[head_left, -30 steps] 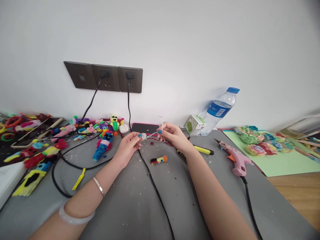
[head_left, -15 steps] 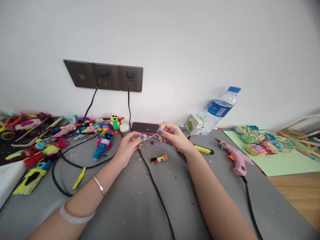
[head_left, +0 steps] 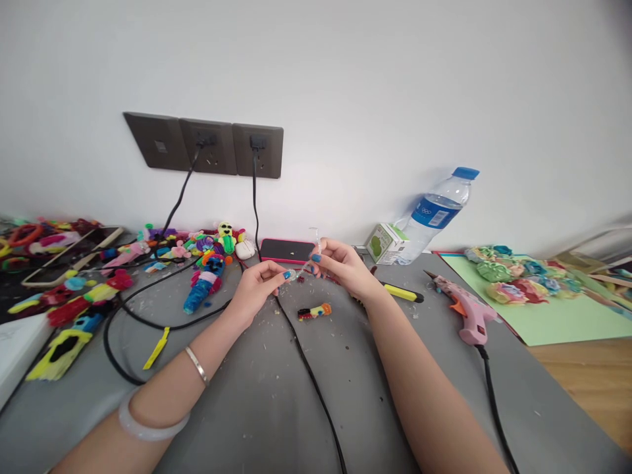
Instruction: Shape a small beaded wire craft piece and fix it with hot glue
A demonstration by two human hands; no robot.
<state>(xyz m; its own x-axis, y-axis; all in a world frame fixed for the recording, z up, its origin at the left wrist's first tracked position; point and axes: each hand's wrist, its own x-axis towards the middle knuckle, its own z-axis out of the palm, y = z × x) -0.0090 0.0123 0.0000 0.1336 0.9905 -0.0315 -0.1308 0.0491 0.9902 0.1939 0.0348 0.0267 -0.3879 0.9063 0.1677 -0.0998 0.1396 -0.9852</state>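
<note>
My left hand [head_left: 253, 289] pinches one end of a thin whitish pipe cleaner [head_left: 303, 268], which looks coiled at the fingertips. My right hand [head_left: 340, 268] pinches the same strand further along, and its free end sticks up above the fingers. The stretch between the two hands hangs just over the desk. Below them lies a small yellow, black and orange pipe-cleaner piece [head_left: 315, 311]. Behind the hands a phone [head_left: 286, 250] with a pink edge lies near the wall. A yellow-and-black tool [head_left: 402, 292] lies beside my right wrist, partly hidden by it.
A pink glue gun [head_left: 471, 309] rests at right, before green paper [head_left: 538, 322] bearing paper flowers [head_left: 523, 276]. A tilted water bottle [head_left: 434, 210] and small box [head_left: 386, 243] stand by the wall. Colourful pipe-cleaner figures [head_left: 205, 283] crowd the left. A black cable [head_left: 309, 368] crosses the desk.
The fingertips of my left hand have shifted slightly right and down with the coiled end. My right hand has barely moved and keeps its pinch.
</note>
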